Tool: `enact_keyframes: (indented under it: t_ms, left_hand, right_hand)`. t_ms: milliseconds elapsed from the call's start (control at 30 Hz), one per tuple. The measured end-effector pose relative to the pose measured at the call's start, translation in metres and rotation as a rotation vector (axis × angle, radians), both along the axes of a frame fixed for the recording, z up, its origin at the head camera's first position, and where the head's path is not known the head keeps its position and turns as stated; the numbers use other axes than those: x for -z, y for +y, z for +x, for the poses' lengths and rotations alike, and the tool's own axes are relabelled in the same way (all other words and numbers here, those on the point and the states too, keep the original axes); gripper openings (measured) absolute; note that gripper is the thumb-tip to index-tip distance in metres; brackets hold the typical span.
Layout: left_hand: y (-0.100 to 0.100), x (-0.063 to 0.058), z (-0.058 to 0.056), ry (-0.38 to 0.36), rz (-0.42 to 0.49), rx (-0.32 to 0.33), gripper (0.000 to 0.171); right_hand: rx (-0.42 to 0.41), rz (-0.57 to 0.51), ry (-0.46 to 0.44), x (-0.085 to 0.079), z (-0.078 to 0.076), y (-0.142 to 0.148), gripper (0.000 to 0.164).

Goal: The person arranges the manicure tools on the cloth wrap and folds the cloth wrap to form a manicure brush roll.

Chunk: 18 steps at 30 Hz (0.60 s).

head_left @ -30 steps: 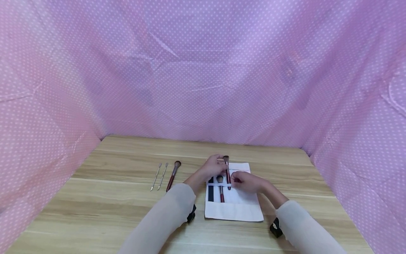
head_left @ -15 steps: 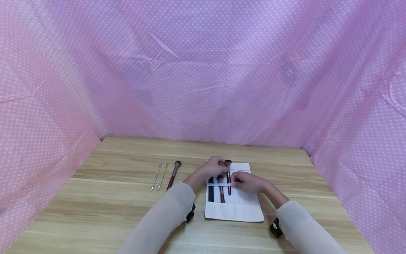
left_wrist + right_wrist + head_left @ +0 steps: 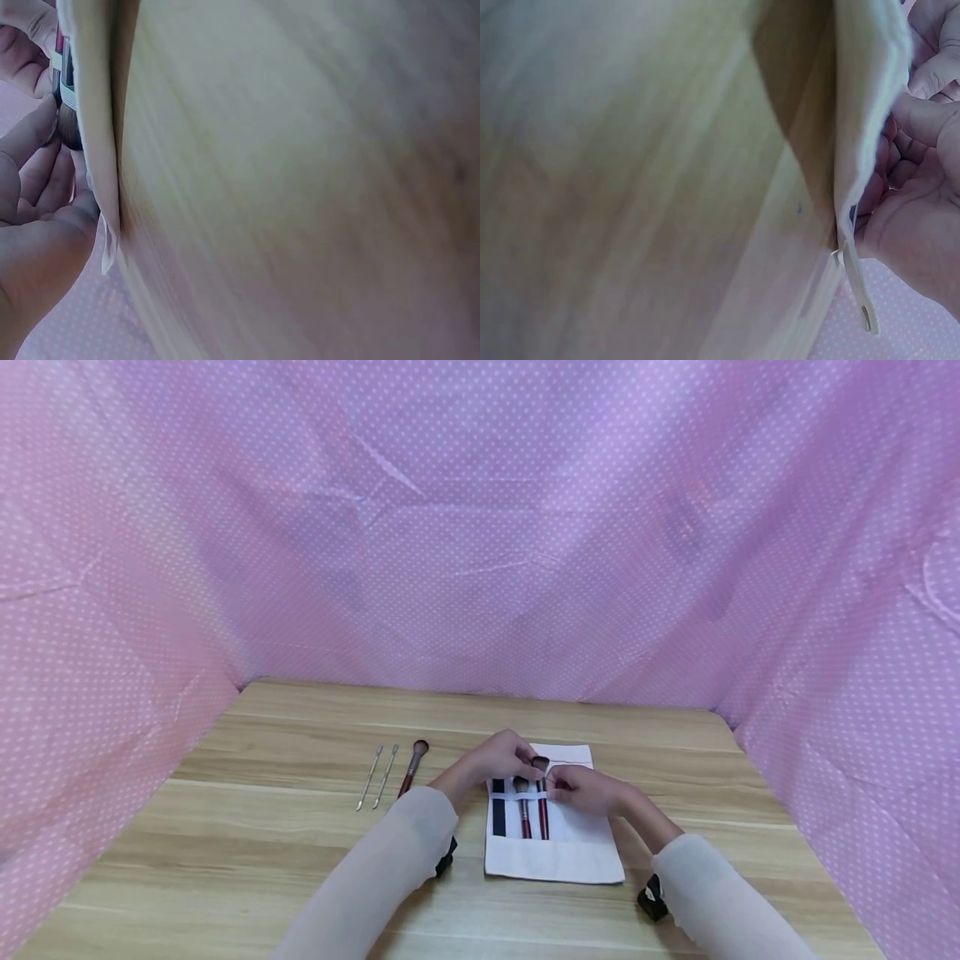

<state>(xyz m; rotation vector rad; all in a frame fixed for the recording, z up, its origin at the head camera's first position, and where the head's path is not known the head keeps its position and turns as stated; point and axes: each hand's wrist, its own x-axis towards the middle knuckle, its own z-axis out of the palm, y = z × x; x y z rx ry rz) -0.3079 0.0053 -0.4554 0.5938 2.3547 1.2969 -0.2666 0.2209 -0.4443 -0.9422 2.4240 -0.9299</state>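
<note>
A white fabric brush roll (image 3: pixel 553 862) lies open on the wooden table, with a pale elastic band (image 3: pixel 512 796) across it. My left hand (image 3: pixel 501 757) pinches a makeup brush (image 3: pixel 543 820) near its dark bristles; its red handle runs under the band and down to the lower pocket. Close by, my right hand (image 3: pixel 588 790) pinches the band just right of that brush, fingers curled. A second makeup brush (image 3: pixel 525 820) sits under the band to the left. In the left wrist view, dark bristles (image 3: pixel 69 129) show beside my left fingers.
Left of the roll lie a third makeup brush (image 3: pixel 411 768), partly behind my left sleeve, and two thin metal sticks (image 3: pixel 368 779). A black strip (image 3: pixel 498 810) runs along the roll's left side. Pink dotted cloth (image 3: pixel 480 568) surrounds the table.
My left hand has slid the makeup brush down through the band toward me, so its handle end now reaches the lower pocket's edge. The right hand has stayed in place.
</note>
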Motion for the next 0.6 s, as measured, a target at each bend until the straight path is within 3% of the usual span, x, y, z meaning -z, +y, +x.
enact_keyframes:
  t_ms: [233,600]
  left_hand:
    - [-0.0015,-0.0016,0.0007,0.012,-0.061,0.04,0.003]
    - [-0.0026,-0.0028,-0.0009,0.01,-0.105,0.098,0.008]
  right_hand:
    - [0.023,0.003,-0.018,0.0014,-0.0001,-0.0002,0.011]
    - [0.024,0.006,-0.015,0.0032,-0.0015,0.0012,0.013]
